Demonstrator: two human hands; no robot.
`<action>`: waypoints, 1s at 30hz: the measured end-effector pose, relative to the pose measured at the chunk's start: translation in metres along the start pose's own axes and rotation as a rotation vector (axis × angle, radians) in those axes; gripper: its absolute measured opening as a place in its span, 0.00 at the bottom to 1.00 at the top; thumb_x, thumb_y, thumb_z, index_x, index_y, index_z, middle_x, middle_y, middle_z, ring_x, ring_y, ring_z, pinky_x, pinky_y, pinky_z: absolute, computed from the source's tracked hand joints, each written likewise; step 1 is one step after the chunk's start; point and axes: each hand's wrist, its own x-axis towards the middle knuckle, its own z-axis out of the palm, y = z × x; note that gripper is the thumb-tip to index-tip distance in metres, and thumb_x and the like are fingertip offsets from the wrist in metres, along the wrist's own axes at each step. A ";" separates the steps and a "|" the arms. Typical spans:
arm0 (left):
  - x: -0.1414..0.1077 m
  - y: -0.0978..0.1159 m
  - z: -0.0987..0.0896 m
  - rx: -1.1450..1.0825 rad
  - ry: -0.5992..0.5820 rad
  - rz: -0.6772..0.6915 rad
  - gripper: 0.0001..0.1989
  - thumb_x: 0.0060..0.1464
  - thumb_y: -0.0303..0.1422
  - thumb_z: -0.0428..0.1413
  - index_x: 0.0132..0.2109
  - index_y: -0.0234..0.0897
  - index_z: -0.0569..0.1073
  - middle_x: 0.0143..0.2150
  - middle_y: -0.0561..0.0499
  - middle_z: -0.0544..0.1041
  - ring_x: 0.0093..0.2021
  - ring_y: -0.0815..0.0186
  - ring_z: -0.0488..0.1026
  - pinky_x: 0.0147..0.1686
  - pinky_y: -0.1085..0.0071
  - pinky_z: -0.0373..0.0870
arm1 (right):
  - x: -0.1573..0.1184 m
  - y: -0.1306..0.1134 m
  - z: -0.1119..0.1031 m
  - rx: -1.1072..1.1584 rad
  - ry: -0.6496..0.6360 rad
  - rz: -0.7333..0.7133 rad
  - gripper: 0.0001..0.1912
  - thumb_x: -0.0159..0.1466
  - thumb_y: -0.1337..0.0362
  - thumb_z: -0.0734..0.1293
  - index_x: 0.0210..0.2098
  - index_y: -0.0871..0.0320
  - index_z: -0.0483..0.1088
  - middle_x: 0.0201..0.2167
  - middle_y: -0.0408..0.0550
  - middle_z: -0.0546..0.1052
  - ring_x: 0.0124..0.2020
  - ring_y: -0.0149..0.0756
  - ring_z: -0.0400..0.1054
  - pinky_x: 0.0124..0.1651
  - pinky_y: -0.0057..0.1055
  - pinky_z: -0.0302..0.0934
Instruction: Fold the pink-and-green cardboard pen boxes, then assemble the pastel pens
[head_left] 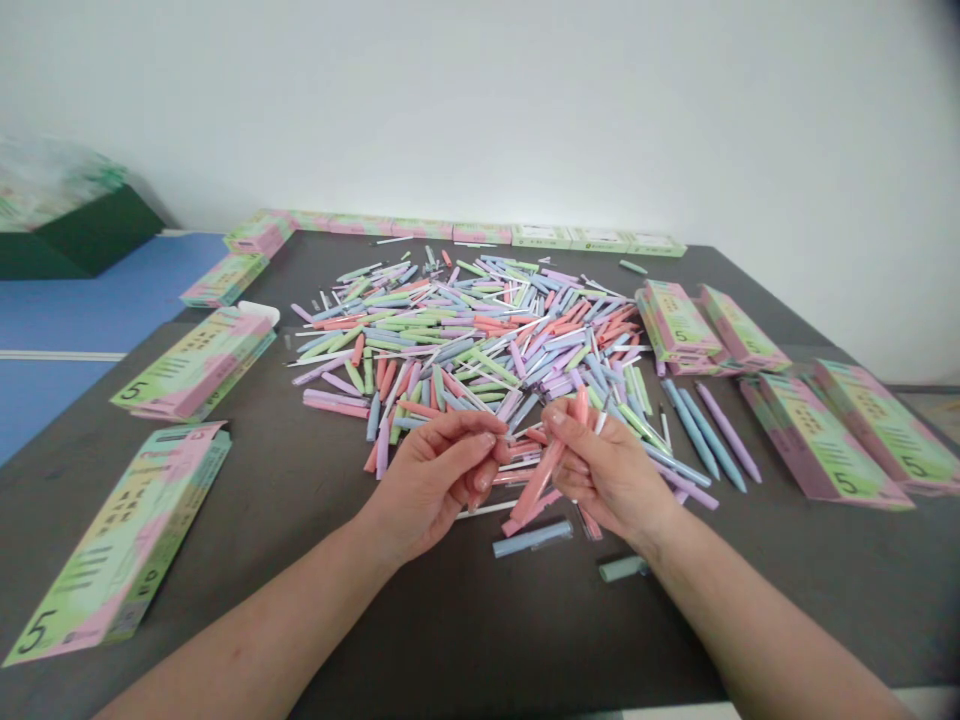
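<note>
In my right hand (607, 465) is a coral pen barrel (538, 487), slanting down to the left between thumb and fingers. A thin white stick, perhaps a refill, shows beside it in the same grip. The thumb and fingertips of my left hand (435, 475) are pinched together close by; a small clear bit seems to be at the tips, too small to name. Just below lie a blue pen part (532, 539) and a green pen part (622, 569). Beyond both hands spreads a heap of pastel pen parts (457, 330) with white refills among them.
Printed pen boxes line the dark table (465, 640): a long box (120, 540) at the left, more boxes (832, 440) at the right, and a row of boxes (480, 233) along the back wall. Several whole pens (727, 430) lie right of the heap. A green bin (82, 235) stands far left.
</note>
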 end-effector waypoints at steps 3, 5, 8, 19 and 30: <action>-0.001 -0.003 0.003 0.052 -0.002 0.014 0.06 0.50 0.29 0.63 0.37 0.34 0.76 0.26 0.54 0.76 0.18 0.79 0.65 0.16 0.85 0.61 | -0.003 0.005 0.002 -0.137 -0.099 -0.025 0.13 0.61 0.55 0.70 0.33 0.58 0.67 0.14 0.31 0.55 0.13 0.19 0.43 0.14 0.17 0.38; -0.001 -0.005 0.004 0.093 0.008 0.029 0.07 0.51 0.30 0.63 0.37 0.34 0.74 0.25 0.55 0.75 0.17 0.79 0.64 0.15 0.84 0.59 | -0.003 0.008 0.002 -0.230 -0.157 -0.073 0.12 0.63 0.55 0.69 0.34 0.58 0.68 0.15 0.32 0.57 0.13 0.19 0.44 0.14 0.17 0.39; -0.001 -0.006 0.005 0.158 0.028 0.035 0.08 0.51 0.32 0.63 0.37 0.35 0.72 0.24 0.57 0.73 0.16 0.79 0.62 0.14 0.84 0.57 | -0.004 0.009 0.003 -0.372 -0.177 -0.161 0.11 0.64 0.56 0.68 0.34 0.57 0.67 0.18 0.34 0.64 0.13 0.20 0.51 0.16 0.19 0.47; -0.007 0.002 -0.002 0.043 -0.238 -0.081 0.12 0.59 0.27 0.52 0.49 0.33 0.73 0.26 0.54 0.68 0.23 0.75 0.64 0.20 0.80 0.63 | -0.008 0.003 0.000 -0.664 -0.037 -0.325 0.09 0.67 0.59 0.63 0.34 0.57 0.68 0.17 0.36 0.64 0.14 0.23 0.55 0.18 0.22 0.51; -0.008 0.006 -0.005 0.256 -0.293 -0.015 0.05 0.65 0.32 0.49 0.45 0.36 0.65 0.38 0.48 0.77 0.29 0.68 0.78 0.26 0.74 0.75 | -0.012 -0.002 -0.005 -0.701 -0.052 -0.338 0.08 0.67 0.60 0.64 0.35 0.57 0.69 0.28 0.44 0.72 0.24 0.30 0.67 0.25 0.26 0.59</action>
